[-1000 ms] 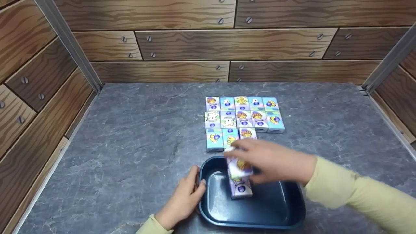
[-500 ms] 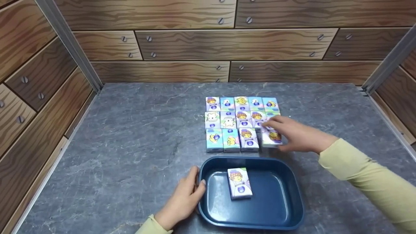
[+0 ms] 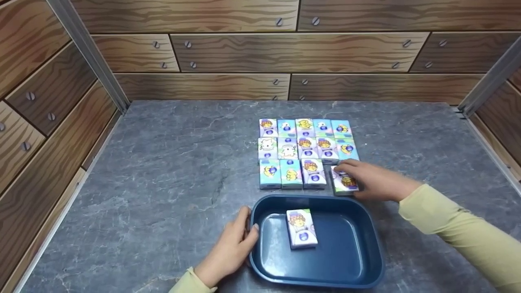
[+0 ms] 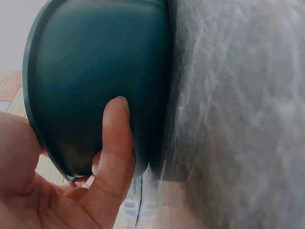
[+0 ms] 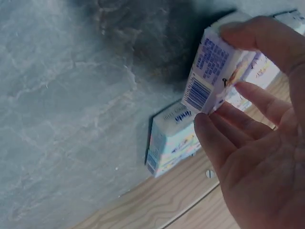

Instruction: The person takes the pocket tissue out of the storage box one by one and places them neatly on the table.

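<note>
My right hand (image 3: 376, 179) pinches a purple-and-white pocket tissue pack (image 3: 344, 182) between thumb and fingertips, beside the front row of packs. In the right wrist view, the tissue pack (image 5: 209, 71) shows a printed, barcoded side and is tilted, its lower corner right by a blue pack (image 5: 174, 136). My left hand (image 3: 232, 246) grips the left wall of a dark blue plastic tray (image 3: 378, 248), one finger (image 4: 117, 143) lying along its outside in the left wrist view. A single purple-and-white pack (image 3: 301, 228) lies inside the tray.
Behind the tray, several cartoon-printed tissue packs lie in three rows on the grey marbled table (image 3: 175, 162); the front row ends at a purple pack (image 3: 313, 173). Wood-patterned walls (image 3: 232, 53) enclose the back and sides.
My right hand has carried the pack from above the tray to the right end of the front row, then slightly back toward me. My left hand has stayed on the tray.
</note>
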Motion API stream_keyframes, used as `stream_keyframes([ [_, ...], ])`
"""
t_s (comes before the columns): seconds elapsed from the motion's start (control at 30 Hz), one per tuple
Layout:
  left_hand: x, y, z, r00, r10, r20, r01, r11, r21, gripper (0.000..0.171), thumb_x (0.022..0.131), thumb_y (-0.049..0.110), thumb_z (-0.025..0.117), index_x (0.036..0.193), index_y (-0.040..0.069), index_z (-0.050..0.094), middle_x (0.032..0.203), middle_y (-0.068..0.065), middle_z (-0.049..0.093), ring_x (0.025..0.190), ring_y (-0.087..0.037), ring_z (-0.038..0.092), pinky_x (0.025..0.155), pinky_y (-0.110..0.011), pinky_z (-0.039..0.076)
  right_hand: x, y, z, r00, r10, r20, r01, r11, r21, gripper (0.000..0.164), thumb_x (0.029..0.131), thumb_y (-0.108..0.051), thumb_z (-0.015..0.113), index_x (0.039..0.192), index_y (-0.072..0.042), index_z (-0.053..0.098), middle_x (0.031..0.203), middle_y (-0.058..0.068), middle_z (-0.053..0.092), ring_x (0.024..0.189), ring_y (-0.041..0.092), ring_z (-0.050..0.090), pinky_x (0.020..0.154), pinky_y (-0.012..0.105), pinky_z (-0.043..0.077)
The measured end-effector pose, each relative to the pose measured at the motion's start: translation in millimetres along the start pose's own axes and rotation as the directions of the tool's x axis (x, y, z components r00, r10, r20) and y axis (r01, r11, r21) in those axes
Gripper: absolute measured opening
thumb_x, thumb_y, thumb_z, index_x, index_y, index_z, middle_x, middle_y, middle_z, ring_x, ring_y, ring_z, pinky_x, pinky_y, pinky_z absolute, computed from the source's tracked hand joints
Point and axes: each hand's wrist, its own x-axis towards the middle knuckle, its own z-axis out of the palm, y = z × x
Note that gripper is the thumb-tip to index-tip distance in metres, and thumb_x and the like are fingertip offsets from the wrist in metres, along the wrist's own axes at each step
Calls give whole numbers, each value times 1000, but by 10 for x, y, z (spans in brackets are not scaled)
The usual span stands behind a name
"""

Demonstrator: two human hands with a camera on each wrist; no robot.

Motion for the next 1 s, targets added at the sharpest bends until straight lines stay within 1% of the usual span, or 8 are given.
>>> stream_keyframes([
  [0.13, -1, 3, -5, 1000, 4, -2, -4, 1000, -1, 11, 98, 14, 49, 105, 7, 45, 59, 9, 38, 47, -3, 41, 44, -20, 37, 31, -20, 45, 999, -13, -29, 13, 1000, 6, 66, 80, -8, 74, 140, -6, 45, 143, 19, 40, 126, 38, 44, 97, 54, 42],
  [0.23, -2, 12, -7, 1000, -1, 2, 1, 1000, -12, 10, 98, 13, 49, 105, 7, 45, 59, 8, 38, 47, -3, 40, 43, -20, 37, 67, -44, 78, 995, -59, -76, 58, 998, -10, 61, 82, -7, 72, 137, -4, 47, 142, 19, 41, 125, 37, 45, 96, 51, 43],
  [0.37, 4, 18, -9, 1000, -3, 6, 4, 1000, -19, 10, 98, 13, 49, 104, 6, 45, 59, 8, 38, 47, -3, 40, 43, -20, 37, 122, -73, 107, 979, -135, -153, 127, 990, -61, 53, 82, -7, 73, 130, -3, 53, 135, 16, 48, 116, 30, 53, 90, 45, 48],
  [0.43, 5, 17, -9, 1000, -4, 8, 4, 1000, -18, 10, 98, 13, 49, 104, 6, 45, 59, 8, 38, 46, -3, 40, 43, -20, 37, 147, -81, 117, 973, -147, -176, 135, 988, -79, 51, 81, -7, 74, 128, -4, 55, 130, 13, 50, 111, 26, 55, 87, 42, 50],
  [0.5, 5, 15, -11, 1000, -6, 13, 6, 1000, -24, 10, 98, 12, 48, 105, 6, 45, 58, 8, 38, 46, -3, 40, 42, -20, 37, 166, -86, 125, 972, -147, -185, 134, 988, -79, 50, 80, -6, 74, 127, -5, 56, 128, 12, 51, 107, 24, 56, 85, 41, 50],
  [0.63, 12, 16, -5, 1000, -13, 18, 14, 1000, -28, 9, 98, 12, 48, 104, 6, 45, 59, 8, 38, 46, -3, 40, 43, -20, 37, 174, -83, 127, 975, -127, -180, 117, 991, -67, 51, 79, -5, 75, 126, -6, 56, 126, 10, 51, 104, 23, 56, 82, 41, 50],
  [1.0, 8, 15, -7, 1000, -8, 2, 8, 1000, -7, 9, 98, 12, 49, 103, 7, 45, 60, 8, 40, 47, -4, 43, 43, -21, 39, 176, -85, 118, 981, -94, -167, 88, 995, -48, 51, 79, -6, 75, 127, -8, 56, 127, 8, 50, 106, 21, 55, 84, 40, 50],
])
